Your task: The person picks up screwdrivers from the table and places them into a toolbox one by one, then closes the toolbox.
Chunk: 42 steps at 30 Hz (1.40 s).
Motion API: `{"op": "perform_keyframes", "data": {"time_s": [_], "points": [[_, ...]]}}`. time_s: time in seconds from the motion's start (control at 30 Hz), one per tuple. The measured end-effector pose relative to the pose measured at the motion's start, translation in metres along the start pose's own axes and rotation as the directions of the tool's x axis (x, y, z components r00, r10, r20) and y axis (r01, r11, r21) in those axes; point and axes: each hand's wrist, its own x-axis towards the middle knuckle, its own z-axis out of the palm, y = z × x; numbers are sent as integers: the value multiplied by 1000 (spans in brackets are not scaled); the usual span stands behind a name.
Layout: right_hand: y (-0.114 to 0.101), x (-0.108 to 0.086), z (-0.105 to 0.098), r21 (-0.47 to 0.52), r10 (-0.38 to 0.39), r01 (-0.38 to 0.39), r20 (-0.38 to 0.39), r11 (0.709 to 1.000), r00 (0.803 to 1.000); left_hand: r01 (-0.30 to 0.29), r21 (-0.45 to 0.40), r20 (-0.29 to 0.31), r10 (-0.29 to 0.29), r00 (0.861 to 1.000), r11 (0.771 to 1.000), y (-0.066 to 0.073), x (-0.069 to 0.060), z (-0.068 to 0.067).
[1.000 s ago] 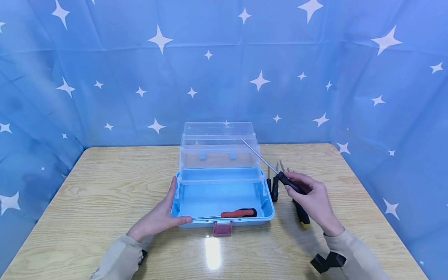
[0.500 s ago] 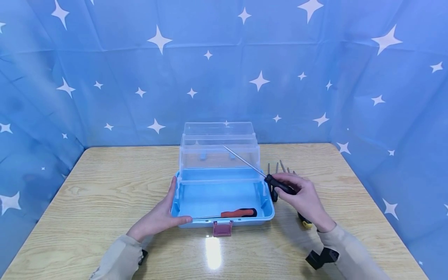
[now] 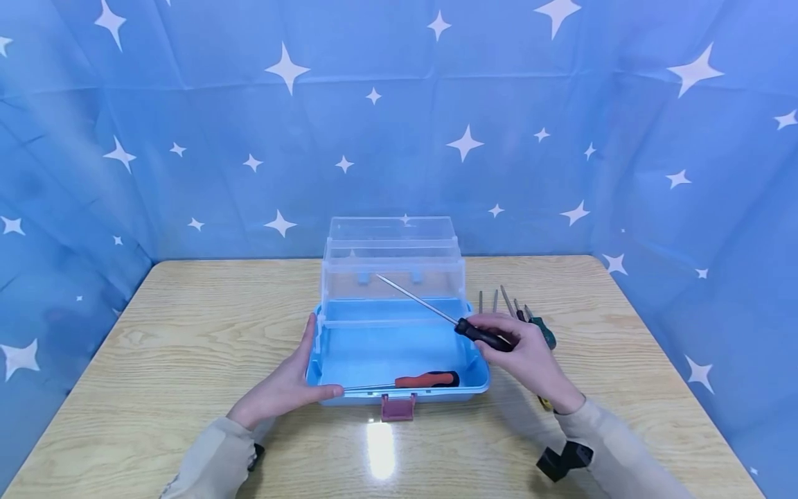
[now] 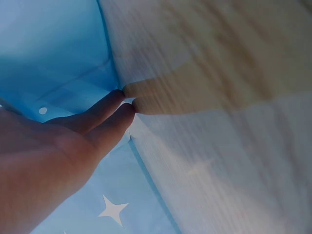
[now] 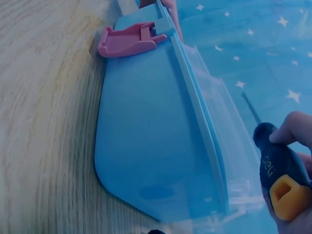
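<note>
A light blue toolbox [image 3: 380, 346] with a raised clear lid [image 3: 393, 249] stands on the table. My left hand [image 3: 283, 388] spans its front left corner, thumb on the front rim and straight fingers along the left side. A red-and-black screwdriver [image 3: 427, 380] lies inside along the front wall. My right hand [image 3: 530, 357] grips a black-handled screwdriver [image 3: 476, 334] over the box's right side, its long shaft tilted up to the left. In the right wrist view, that screwdriver's handle [image 5: 278, 168] shows a yellow end.
Several screwdrivers lie right of the box, partly hidden by my right hand. A green-handled screwdriver [image 3: 545, 334] is among them, and a yellow handle end [image 3: 545, 403] shows below the hand. A pink latch [image 3: 397, 407] hangs at the box front. A starred blue curtain [image 3: 399, 159] surrounds the table.
My right hand has moved left with the black-handled screwdriver, from over the loose screwdrivers to the box's right side. The green handle has come into view. My left hand stays in place.
</note>
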Motion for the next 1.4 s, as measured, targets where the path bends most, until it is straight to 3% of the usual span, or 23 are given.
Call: {"op": "perform_keyframes", "data": {"time_s": [0.13, 0.57, 0.9, 1.07, 1.3, 1.4], "points": [[0, 2, 4, -18, -26, 27, 32, 999, 999, 10, 2, 4, -10, 1000, 1000, 0, 0, 0], [-3, 13, 11, 50, -53, 44, 195, 998, 979, 30, 8, 9, -30, 1000, 1000, 2, -1, -1], [-6, 24, 12, -41, -51, 64, 264, 997, 963, 20, 10, 11, -20, 1000, 1000, 1, -2, -1], [-8, 30, 13, -50, -46, 64, 310, 997, 950, 7, 4, 8, -7, 1000, 1000, 1, 0, -2], [-5, 35, 12, 29, -27, 17, 383, 999, 924, 14, 10, 8, -14, 1000, 1000, 1, -1, -1], [-4, 35, 12, 36, -52, 40, 408, 999, 912, 13, 16, 8, -13, 1000, 1000, 1, -1, -1]]}}
